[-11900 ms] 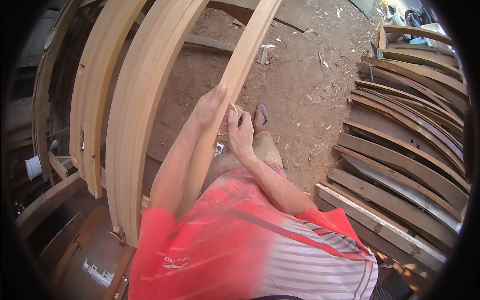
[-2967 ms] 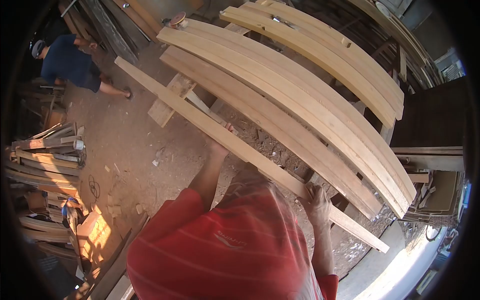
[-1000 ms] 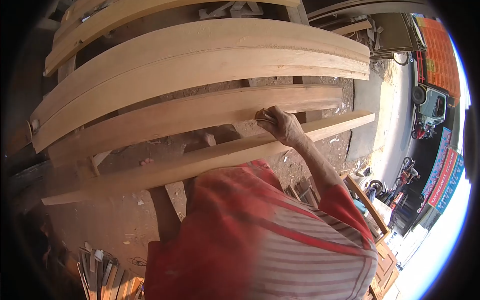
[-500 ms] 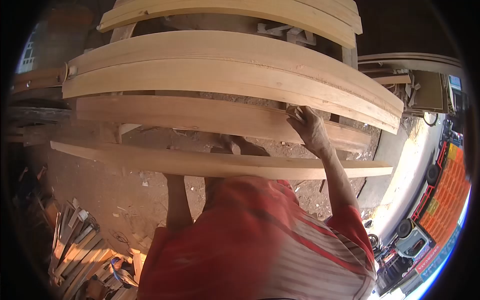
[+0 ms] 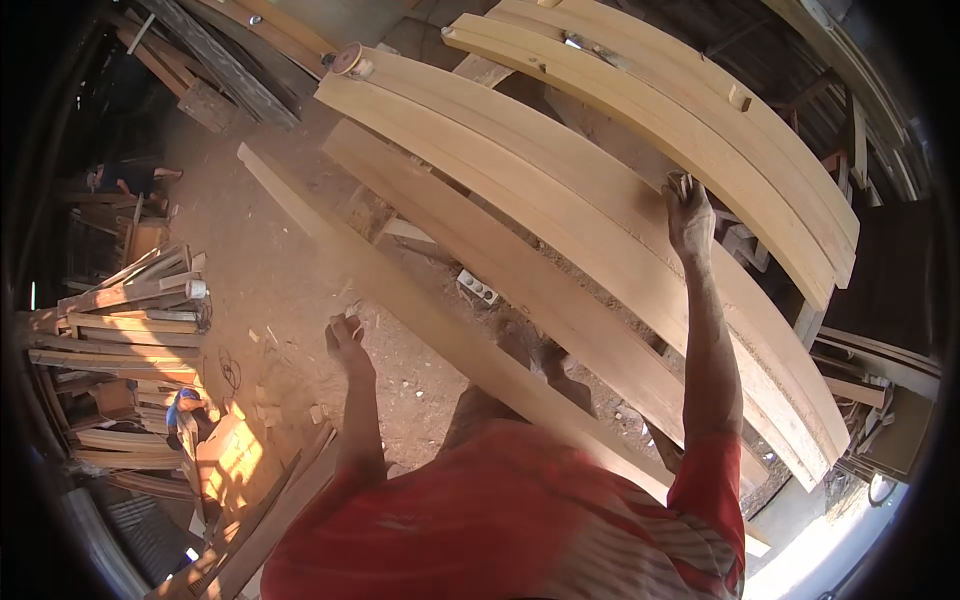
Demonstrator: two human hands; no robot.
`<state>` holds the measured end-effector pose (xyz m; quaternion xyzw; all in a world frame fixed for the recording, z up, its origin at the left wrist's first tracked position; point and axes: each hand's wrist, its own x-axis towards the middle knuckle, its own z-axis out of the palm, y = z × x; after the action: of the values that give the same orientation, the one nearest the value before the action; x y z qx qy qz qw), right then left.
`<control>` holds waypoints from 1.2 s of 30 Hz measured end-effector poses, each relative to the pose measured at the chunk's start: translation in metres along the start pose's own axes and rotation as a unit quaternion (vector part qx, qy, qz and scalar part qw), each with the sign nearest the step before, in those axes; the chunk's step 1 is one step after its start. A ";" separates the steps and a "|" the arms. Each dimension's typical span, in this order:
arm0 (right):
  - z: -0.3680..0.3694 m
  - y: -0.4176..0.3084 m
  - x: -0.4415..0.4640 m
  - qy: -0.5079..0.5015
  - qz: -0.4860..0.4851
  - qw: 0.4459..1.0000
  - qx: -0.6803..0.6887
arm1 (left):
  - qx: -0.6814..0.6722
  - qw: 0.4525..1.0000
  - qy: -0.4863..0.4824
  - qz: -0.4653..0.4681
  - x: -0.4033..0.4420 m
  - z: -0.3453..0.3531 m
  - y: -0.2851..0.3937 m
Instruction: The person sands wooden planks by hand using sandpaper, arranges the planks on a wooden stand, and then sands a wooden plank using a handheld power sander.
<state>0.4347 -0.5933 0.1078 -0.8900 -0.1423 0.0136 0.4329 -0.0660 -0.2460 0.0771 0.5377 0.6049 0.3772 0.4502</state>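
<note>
My left hand (image 5: 347, 342) is below and left of a narrow pale board (image 5: 430, 315), apart from it, its fingers loosely bent with nothing visible between them. That board slants across the view, passing in front of my waist, and neither hand touches it. Over the upper edge of a wide curved plank (image 5: 560, 160) is my right hand (image 5: 690, 215), its fingers closed round something small that I cannot make out. A darker curved plank (image 5: 500, 265) lies between the narrow board and the wide one.
More curved planks (image 5: 690, 120) lie at the upper right. A round sanding disc tool (image 5: 347, 60) rests at the wide plank's far end. A power strip (image 5: 477, 287) is on the ground. Wood scraps (image 5: 135, 350) are stacked at left, near another person (image 5: 135, 180).
The view has turned. My right hand has moved from the darker plank to the wide plank's far edge. My left hand, earlier partly hidden by the narrow board, now shows beside it.
</note>
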 end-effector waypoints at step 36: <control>0.021 0.044 0.018 0.011 0.049 0.978 -0.202 | 0.435 0.622 -0.380 0.529 0.219 0.479 0.146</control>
<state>0.4598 -0.5979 0.0629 -0.9651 -0.0939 -0.0036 0.2444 0.4312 -0.0227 0.0355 0.9935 0.0844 0.0052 0.0767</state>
